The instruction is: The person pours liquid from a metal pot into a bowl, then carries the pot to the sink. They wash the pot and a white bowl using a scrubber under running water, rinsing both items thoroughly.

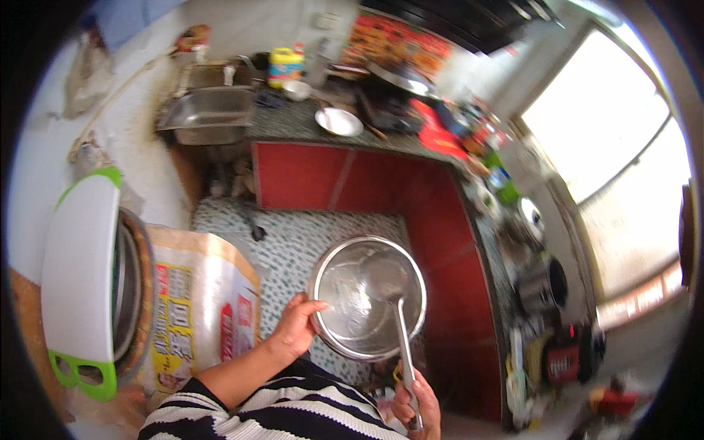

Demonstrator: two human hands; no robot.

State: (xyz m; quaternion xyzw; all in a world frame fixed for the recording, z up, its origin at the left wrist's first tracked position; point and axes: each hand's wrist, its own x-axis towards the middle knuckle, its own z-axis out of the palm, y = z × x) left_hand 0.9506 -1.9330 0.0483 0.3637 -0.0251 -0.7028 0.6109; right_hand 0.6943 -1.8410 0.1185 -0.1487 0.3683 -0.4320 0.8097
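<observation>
Metal bowl [345, 301], wide and round with a bright rim, is held up in front of the person, over the pale, green-flecked floor [275, 235] and to the left of the red cabinet fronts [447, 242] that face it. The left hand [297, 326] grips the bowl by its near left rim, with the thumb laid over the edge. The right hand [416, 407] is wrapped around the near end of the handle of a long metal ladle [403, 330], whose head reaches inside the bowl toward its far right side (that end is blurred, and I cannot tell whether it touches the wall). Shiny patches show on the inside of the bowl; whether they are contents or reflections, I cannot tell.

To the left, a white cutting board [81, 271] with green corners stands on edge beside a round container [147, 293] with a brown rim, and a printed sack [202, 253] lies between that container and the bowl. At the far left is a metal sink [209, 110]. Next to it, the dark bench [286, 126] carries a yellow bottle [284, 70], a small white bowl [296, 90] and a white plate [339, 122]. Along the right side are a lidded pot [529, 220] and, nearer, a dark pot [539, 286], both near the bright window [594, 117].
</observation>
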